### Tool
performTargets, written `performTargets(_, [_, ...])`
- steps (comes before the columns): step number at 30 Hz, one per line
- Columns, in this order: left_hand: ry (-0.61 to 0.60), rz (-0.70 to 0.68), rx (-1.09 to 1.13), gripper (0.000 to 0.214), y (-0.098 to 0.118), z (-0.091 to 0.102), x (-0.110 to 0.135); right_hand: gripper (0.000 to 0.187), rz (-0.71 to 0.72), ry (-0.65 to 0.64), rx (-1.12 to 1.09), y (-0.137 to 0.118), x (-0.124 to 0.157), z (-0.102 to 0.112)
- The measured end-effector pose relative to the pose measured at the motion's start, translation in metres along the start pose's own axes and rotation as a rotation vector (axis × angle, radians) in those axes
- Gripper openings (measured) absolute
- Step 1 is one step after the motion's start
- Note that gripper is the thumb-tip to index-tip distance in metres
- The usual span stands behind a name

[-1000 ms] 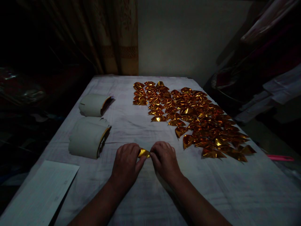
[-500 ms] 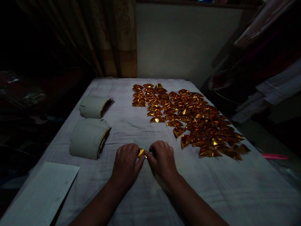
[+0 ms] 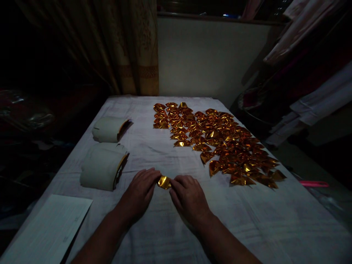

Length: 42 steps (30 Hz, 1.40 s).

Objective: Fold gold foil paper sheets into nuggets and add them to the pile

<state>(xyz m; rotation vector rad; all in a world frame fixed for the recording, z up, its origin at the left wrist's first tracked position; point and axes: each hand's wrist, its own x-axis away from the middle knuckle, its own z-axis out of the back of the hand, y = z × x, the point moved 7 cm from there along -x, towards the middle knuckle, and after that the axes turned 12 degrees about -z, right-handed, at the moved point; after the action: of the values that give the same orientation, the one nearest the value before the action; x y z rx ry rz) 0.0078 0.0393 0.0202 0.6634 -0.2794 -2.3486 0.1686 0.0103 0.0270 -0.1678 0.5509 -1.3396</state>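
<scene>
A small piece of gold foil paper (image 3: 164, 182) lies on the white cloth-covered table (image 3: 170, 227) between my two hands. My left hand (image 3: 141, 193) pinches its left side with curled fingers. My right hand (image 3: 187, 196) grips its right side, fingers bent over it. Beyond my right hand, a wide spread of several folded gold foil pieces (image 3: 220, 143) covers the table's right half.
Two curled stacks of pale paper with gold backing, one nearer (image 3: 103, 168) and one farther (image 3: 109, 129), lie at the left. A white sheet (image 3: 49, 227) sits at the front left corner. A curtain (image 3: 123, 47) hangs behind, and a pink object (image 3: 313, 183) lies off the table's right edge.
My hands have slid slightly toward me and spread a little, so more of the gold piece shows between them. The view has tilted up a bit.
</scene>
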Motion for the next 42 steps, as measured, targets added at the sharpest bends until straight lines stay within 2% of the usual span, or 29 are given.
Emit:
performTargets(4, [-0.023,0.017,-0.035,0.025,-0.007,0.005,-0.004,0.023,-0.063,-0.04,-0.004,-0.002,0.0,0.002])
performTargets(9, [-0.042,0.03,-0.031,0.02,-0.002,0.011,-0.01,0.027,-0.09,-0.076,0.008,0.0,-0.002,0.001])
performTargets(15, [-0.06,-0.009,-0.066,0.019,0.007,0.01,-0.011,0.022,0.01,-0.066,0.04,0.004,-0.007,0.001])
performTargets(20, [-0.031,-0.029,-0.076,0.026,0.013,0.008,-0.013,0.031,0.072,-0.088,0.035,0.008,-0.005,0.0])
performTargets(23, [-0.024,-0.018,-0.055,0.029,0.015,0.006,-0.013,0.02,0.078,-0.081,0.006,0.013,-0.004,0.001])
performTargets(25, [-0.039,-0.001,-0.046,0.03,0.017,0.005,-0.013,0.014,0.05,-0.076,-0.03,0.017,-0.005,0.002])
performTargets(30, [-0.066,0.038,-0.028,0.027,0.018,0.002,-0.014,0.016,-0.054,-0.106,-0.115,0.026,-0.011,0.0])
performTargets(35, [-0.032,0.122,-0.059,0.021,0.012,0.0,-0.016,0.017,-0.178,-0.091,-0.086,0.031,-0.016,-0.002])
performTargets(38, [-0.067,0.19,-0.099,0.016,0.01,-0.004,-0.016,0.011,-0.251,-0.073,-0.1,0.034,-0.018,-0.003])
performTargets(42, [-0.097,0.228,-0.184,0.015,0.012,-0.005,-0.018,0.012,-0.264,-0.034,-0.064,0.034,-0.02,-0.004])
